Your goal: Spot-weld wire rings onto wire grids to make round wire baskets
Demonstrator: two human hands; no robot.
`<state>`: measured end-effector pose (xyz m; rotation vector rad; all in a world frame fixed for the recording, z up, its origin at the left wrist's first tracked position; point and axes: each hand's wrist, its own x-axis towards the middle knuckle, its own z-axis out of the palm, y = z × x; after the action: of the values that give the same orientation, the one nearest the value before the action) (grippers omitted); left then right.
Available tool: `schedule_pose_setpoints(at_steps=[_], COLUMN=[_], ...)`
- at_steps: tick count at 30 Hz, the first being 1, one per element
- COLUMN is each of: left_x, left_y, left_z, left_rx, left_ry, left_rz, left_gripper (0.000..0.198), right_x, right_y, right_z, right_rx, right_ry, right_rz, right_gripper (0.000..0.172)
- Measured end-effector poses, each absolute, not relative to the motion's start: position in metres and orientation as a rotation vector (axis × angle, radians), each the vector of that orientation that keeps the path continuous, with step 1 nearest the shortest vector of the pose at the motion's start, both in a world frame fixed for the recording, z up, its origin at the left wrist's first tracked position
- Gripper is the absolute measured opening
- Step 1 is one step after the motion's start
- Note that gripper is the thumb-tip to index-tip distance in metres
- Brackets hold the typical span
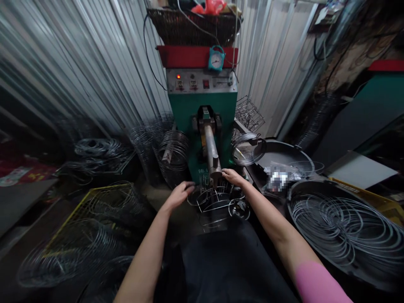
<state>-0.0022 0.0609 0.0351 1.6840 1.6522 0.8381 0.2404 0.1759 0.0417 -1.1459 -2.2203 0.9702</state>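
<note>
A small wire basket frame of rings and upright wires sits under the metal arm of a green welding machine. My left hand grips the frame's left rim, fingers curled round the wire. My right hand holds the frame's right side next to the arm's tip, fingers closed on the wire. Both forearms reach forward from the bottom of the view.
A round tray of loose wire rings lies at the right. Wire coils and stacked wire frames fill the left. Another wire coil sits right of the machine. Corrugated metal walls stand behind.
</note>
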Motion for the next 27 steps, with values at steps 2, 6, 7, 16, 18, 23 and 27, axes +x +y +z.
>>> schedule_pose_setpoints(at_steps=[2,6,7,16,18,23,27], left_x=[-0.01,-0.004,0.001,0.029,0.01,-0.069,-0.109], left_y=[0.036,0.006,0.003,-0.079,-0.107,-0.174,-0.214], left_z=[0.024,0.001,-0.002,0.053,0.074,0.106,0.097], left_rx=[1.676,1.689,1.703,2.273,2.273,1.84,1.659], left_ry=[1.532,1.451,1.454,1.36,1.471,1.987,2.472], left_rz=[0.776,0.794,0.811,0.425,0.43,0.662,0.635], left_gripper=[0.027,0.022,0.022,0.022,0.024,0.023,0.022], right_x=[0.247,0.256,0.257,0.274,0.272,0.26,0.252], right_y=[0.173,0.161,0.157,0.112,0.102,0.076,0.058], right_z=[0.044,0.045,0.045,0.059,0.063,0.069,0.065], right_rx=[-1.16,-1.197,-1.19,-1.099,-1.066,-1.111,-1.175], right_ry=[-2.223,-2.169,-2.166,-2.215,-2.257,-2.212,-2.016], right_rz=[0.97,1.059,1.085,1.18,1.159,1.189,1.331], right_gripper=[0.027,0.028,0.028,0.038,0.037,0.037,0.039])
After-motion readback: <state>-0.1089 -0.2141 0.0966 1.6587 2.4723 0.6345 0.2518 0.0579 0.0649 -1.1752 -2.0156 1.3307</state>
